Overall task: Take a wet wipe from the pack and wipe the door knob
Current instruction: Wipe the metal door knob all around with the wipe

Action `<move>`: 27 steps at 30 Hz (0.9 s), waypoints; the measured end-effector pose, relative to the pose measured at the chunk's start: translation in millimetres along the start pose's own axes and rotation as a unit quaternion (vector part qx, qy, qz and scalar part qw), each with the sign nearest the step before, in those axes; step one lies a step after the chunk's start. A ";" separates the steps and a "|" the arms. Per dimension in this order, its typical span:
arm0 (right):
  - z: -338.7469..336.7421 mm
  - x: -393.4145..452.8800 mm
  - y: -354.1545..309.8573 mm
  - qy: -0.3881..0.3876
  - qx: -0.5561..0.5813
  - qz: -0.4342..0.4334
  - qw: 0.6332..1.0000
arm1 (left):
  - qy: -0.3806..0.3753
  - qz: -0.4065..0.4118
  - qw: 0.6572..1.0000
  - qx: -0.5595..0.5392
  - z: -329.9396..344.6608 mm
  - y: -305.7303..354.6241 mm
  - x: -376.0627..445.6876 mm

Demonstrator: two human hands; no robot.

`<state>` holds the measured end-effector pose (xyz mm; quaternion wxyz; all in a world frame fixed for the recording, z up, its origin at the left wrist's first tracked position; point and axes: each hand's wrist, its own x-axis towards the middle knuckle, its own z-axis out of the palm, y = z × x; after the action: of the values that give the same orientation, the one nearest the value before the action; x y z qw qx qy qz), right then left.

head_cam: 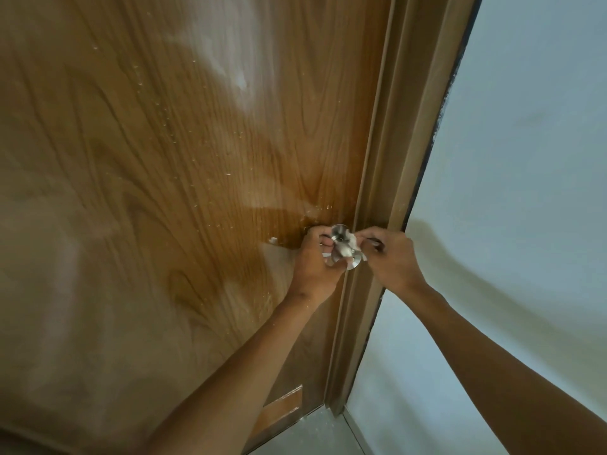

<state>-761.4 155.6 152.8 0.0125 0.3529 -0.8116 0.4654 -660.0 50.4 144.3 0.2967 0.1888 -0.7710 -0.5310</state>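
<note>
Fingers of the left hand [313, 257] curl round the near side of the door knob [341, 246], clamped on a fold of the wet wipe [345, 249]; those of the right hand [391, 257] pinch the other end of the wipe just past the knob's right edge. Both hands are closed on the wipe, with the metal showing between them.

Between the two sets of fingertips the white wipe lies across the front of the knob and, as far as I can make out, wraps part way behind it; the bunching is too small to read exactly. Just below the fingers the round metal base plate [353, 266] shows against the wood.

So the first half of the job looks done: a wipe is out and in hand, and no pack is in view. The wiping itself seems under way, not finished; how much of the knob has been covered I cannot tell.

Beyond the fingers rises the brown wood-grain door [164, 159], with the door frame [377, 159] to the right of them, and a pale wall [525, 126] past that.
</note>
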 end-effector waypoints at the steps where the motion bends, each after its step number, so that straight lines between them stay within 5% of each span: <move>1: -2.1 -0.2 3.0 0.022 -0.001 0.007 1.000 | 0.002 0.002 1.000 0.003 0.8 -0.4 0.3; 5: 1.9 -3.7 3.5 0.074 0.020 0.010 0.997 | 0.005 0.001 1.000 0.009 2.6 -1.3 0.4; 13: 11.4 -26.8 -2.6 0.019 0.048 -0.041 0.998 | -0.001 -0.017 1.000 0.010 1.8 -2.0 1.4; 19: 7.5 -27.5 12.0 0.054 0.039 0.027 0.997 | -0.047 -0.014 0.999 0.023 -2.9 -0.6 4.0; 25: 29.1 -53.3 4.5 -0.014 -0.035 -0.107 0.994 | -0.047 -0.027 0.998 0.025 -5.2 2.5 6.1; 27: 28.8 -49.3 4.6 -0.024 -0.019 -0.082 0.996 | -0.049 -0.022 0.998 0.025 -6.1 2.4 6.4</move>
<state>-718.3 162.7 115.8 0.0384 0.4291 -0.7884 0.4391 -660.8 43.1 149.8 0.2417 0.1865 -0.7933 -0.5268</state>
